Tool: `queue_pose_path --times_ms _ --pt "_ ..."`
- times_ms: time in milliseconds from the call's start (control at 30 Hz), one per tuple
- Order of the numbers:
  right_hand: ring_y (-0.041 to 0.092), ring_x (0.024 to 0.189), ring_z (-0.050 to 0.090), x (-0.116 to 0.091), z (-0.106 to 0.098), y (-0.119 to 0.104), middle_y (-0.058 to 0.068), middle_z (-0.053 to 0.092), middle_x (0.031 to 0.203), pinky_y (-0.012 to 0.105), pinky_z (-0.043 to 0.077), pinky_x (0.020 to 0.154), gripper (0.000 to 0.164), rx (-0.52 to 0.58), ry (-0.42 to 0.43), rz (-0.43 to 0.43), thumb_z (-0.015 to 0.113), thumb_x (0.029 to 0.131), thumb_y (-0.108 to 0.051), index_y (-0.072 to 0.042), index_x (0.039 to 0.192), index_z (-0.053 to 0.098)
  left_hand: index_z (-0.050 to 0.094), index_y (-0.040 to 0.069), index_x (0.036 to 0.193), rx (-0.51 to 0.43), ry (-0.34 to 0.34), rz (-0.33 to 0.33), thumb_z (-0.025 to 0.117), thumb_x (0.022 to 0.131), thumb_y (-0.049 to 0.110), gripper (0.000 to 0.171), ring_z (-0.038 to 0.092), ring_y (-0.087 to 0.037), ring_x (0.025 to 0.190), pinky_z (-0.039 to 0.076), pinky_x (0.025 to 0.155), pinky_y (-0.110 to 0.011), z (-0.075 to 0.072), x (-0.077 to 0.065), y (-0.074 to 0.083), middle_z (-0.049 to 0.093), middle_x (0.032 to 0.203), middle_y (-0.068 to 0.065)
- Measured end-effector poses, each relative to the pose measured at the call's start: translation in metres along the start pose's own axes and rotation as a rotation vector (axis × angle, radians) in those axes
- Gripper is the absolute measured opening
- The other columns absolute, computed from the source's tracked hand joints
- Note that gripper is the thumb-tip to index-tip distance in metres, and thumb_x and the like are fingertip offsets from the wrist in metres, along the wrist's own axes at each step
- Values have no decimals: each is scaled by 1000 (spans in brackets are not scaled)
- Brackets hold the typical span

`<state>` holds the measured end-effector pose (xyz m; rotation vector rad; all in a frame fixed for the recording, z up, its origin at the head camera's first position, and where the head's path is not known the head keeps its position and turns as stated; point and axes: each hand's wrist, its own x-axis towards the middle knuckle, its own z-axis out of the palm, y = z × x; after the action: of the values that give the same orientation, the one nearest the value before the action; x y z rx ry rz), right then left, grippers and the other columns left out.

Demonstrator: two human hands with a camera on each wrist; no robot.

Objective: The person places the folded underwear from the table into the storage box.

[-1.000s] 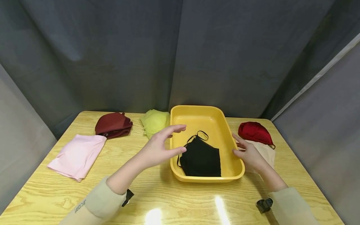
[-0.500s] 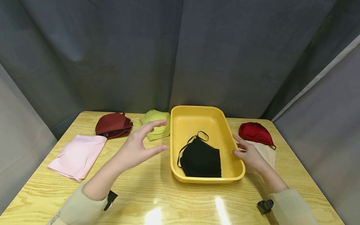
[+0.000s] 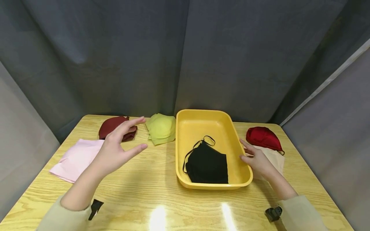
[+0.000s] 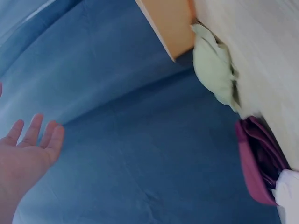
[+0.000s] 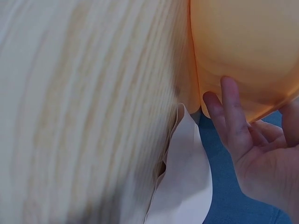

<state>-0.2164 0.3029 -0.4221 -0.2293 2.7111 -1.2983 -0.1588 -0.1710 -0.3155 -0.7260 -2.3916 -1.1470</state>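
My left hand (image 3: 115, 152) is in the air over the left of the table, fingers and thumb spread apart with nothing between them. Behind it lies a folded maroon garment (image 3: 111, 126) with a rounded cup, partly hidden by the fingers. A folded pink garment (image 3: 73, 160) lies beside the wrist. My right hand (image 3: 258, 160) touches the right side of a yellow plastic basin (image 3: 212, 186); in the right wrist view its fairly straight fingers (image 5: 233, 107) lie against the outer wall. Inside the basin is a folded black garment (image 3: 207, 165) with thin looped straps.
A folded yellow-green garment (image 3: 162, 128) lies at the basin's left rear. To the right are a shiny red cupped garment (image 3: 263, 138) and a beige one (image 3: 273, 157), partly covered by the hand. Grey curtains (image 3: 138, 64) stand around the wooden table (image 3: 150, 199).
My left hand has moved left, away from over the basin's left edge toward the maroon and pink garments. The right hand stays at the basin's right side, and the black garment keeps its place.
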Motion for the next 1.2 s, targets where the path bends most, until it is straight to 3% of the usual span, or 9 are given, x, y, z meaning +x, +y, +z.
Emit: queue_pose_path --times_ms 133,267,467,667,833,1067,1200 --pt "46 125 43 0 0 1 30 39 141 47 51 89 68 8 4 -10 57 94 -14 -11 151 21 45 24 140 28 54 8 79 76 12 72 48 -2 118 37 97 -9 -6 -4 -14 52 136 4" --pt "47 126 41 0 0 0 29 37 142 48 50 90 68 4 1 0 57 94 -16 -12 151 20 47 21 138 42 99 -6 79 75 7 72 48 1 115 38 91 -6 -14 -9 -26 53 135 2" --pt "47 126 40 0 0 1 28 36 144 49 49 91 68 -4 1 8 57 94 -16 -13 151 20 45 26 140 85 160 -65 77 77 6 73 46 10 112 34 89 -4 -27 -19 -41 51 137 3" --pt "47 126 40 0 1 0 28 35 144 48 49 90 69 -8 0 11 56 94 -16 -13 151 19 46 27 140 138 228 -129 76 79 10 70 41 10 112 31 93 -8 -37 -28 -60 49 138 4" --pt "47 125 42 0 1 1 30 38 142 49 49 90 67 -11 15 -18 56 93 -14 -11 151 21 48 27 138 146 277 -127 76 78 6 70 41 10 112 31 94 -9 -47 -35 -79 49 137 11" --pt "47 127 40 -1 1 2 29 36 143 49 49 90 68 -5 11 -6 57 93 -14 -12 151 21 48 27 139 185 310 -146 77 76 2 74 38 13 115 30 94 -6 -58 -45 -108 47 138 13" --pt "48 127 39 -1 1 1 29 34 144 50 49 91 68 1 7 -5 56 93 -14 -12 151 21 47 27 140 205 308 -175 77 76 4 75 36 14 115 28 92 -4 -64 -51 -123 47 140 5"
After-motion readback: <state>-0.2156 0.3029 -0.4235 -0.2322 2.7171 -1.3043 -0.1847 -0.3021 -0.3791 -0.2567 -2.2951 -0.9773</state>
